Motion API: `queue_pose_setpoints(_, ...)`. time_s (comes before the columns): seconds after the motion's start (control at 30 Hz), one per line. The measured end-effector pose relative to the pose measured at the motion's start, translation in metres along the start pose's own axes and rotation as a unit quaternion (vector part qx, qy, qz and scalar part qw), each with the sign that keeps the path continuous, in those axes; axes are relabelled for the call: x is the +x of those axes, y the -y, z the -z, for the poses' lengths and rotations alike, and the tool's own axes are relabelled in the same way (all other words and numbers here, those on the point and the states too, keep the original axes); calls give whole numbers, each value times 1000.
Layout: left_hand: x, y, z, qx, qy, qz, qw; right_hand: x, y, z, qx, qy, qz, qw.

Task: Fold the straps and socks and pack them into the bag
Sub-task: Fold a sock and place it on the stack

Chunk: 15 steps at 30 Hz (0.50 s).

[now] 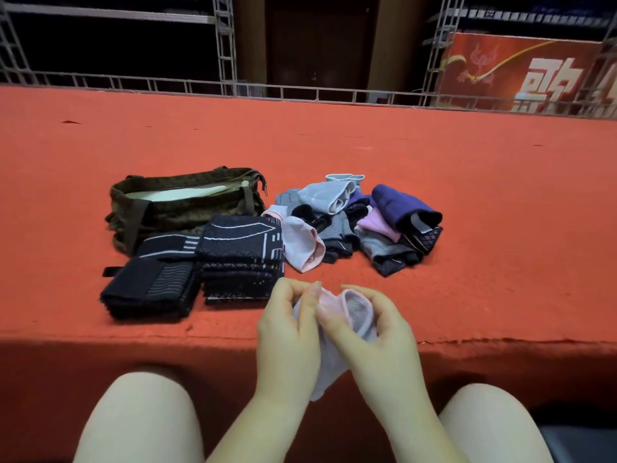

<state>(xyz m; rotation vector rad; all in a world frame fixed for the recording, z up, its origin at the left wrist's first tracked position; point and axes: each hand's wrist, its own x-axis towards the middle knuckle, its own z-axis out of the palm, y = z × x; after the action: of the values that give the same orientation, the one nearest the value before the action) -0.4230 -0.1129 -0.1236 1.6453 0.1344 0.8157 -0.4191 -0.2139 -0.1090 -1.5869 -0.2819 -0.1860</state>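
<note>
On a red carpeted ledge (pixel 467 195), beside an open bag (pixel 187 208) and folded straps (pixel 240 255), the left hand (pixel 287 342) and right hand (pixel 377 339) are pinching a pale pink sock (pixel 357 312) at its cuff; light and limp, it is hanging toe-down toward the lap.

Both hands raised together, left (pixel 287 335) and right (pixel 377 342), fingers curled, pinching

The red banner (pixel 521 75) at the back right bears large pale characters, cut off and unreadable.
</note>
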Motion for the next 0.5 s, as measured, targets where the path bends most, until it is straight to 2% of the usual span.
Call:
queue_pose_setpoints(0.13, -6, 4, 4, -2, -4, 5, 1000, -2, -1, -9, -17, -20, 29, 999)
queue_pose_setpoints(0.3, -14, 2, -1, 32, 4, 10, 999, -9, -7, -16, -29, -84, 41, 995)
queue_pose_setpoints(0.4, -12, 4, -2, 43, -3, 6, 999, -13, -7, -16, -1, -110, 32, 993)
queue_pose_setpoints(0.5, -11, 7, 2, 58, 33, 9, 998, -11, -4, -11, 10, -101, -7, 995)
